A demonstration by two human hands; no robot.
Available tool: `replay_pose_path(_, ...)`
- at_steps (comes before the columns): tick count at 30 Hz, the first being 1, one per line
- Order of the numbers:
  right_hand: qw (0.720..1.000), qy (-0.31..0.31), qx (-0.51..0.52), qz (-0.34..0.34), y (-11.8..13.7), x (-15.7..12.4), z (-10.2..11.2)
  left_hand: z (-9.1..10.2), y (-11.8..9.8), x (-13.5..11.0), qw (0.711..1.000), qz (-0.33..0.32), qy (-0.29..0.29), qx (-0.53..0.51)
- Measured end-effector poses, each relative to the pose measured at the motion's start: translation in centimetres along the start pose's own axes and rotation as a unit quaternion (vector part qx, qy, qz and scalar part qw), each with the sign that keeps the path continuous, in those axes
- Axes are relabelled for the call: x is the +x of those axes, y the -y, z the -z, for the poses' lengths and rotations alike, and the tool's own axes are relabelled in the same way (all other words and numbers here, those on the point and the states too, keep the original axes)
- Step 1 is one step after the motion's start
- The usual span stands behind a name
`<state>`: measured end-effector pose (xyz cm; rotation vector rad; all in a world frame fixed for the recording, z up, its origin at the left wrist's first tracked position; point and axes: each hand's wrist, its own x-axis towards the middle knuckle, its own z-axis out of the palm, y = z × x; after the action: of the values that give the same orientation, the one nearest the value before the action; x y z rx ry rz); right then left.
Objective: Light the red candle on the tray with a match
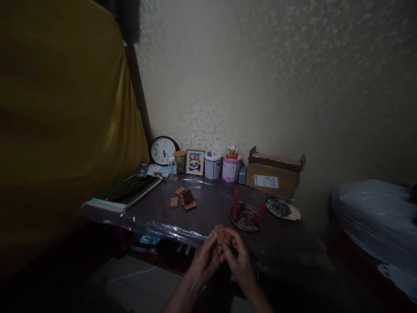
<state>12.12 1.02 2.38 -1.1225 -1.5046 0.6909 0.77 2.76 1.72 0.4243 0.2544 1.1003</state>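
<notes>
Just in front of the table's near edge, my left hand (207,253) and my right hand (238,255) meet around a small flat brown piece (222,235) that looks like wood or card. Both hands pinch it between the fingers, and its lower part is covered by them. Farther left on the table lie similar flat brown pieces (174,202), some overlapping. A stack of darker strips (187,197) rests among them. Close beyond my right hand stands a round plate (242,227) holding dark bits, an upright red candle (236,204) and a tilted red candle (261,213).
A second plate (276,213) with dark bits and pale sticks (293,213) sits right of the candles. Along the wall stand a clock (163,151), a framed panda picture (194,163), tins (213,166) and a cardboard box (273,174). Books (127,193) lie left.
</notes>
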Motion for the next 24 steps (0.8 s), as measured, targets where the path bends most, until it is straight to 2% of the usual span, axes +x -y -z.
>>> replay_pose_path(8, 0.996, 0.008, 0.039, -0.078, 0.49, -0.1, 0.12, 0.08, 0.12, 0.04, 1.0, -0.005, -0.006, 0.004)
replay_pose_path(15, 0.998, -0.008, 0.026, -0.061, 0.62, -0.01, 0.16, 0.3, 0.06, 0.17, 1.0, -0.01, -0.019, 0.015)
replay_pose_path(19, 0.995, 0.005, 0.063, -0.07, 0.9, -0.18, 0.06, 0.3, 0.24, 0.15, 1.0, -0.005, -0.026, 0.015)
replay_pose_path(24, 0.993, -0.018, 0.077, -0.092, 0.78, -0.35, -0.32, -0.1, 0.55, 0.0, 1.0, 0.0, -0.026, 0.017)
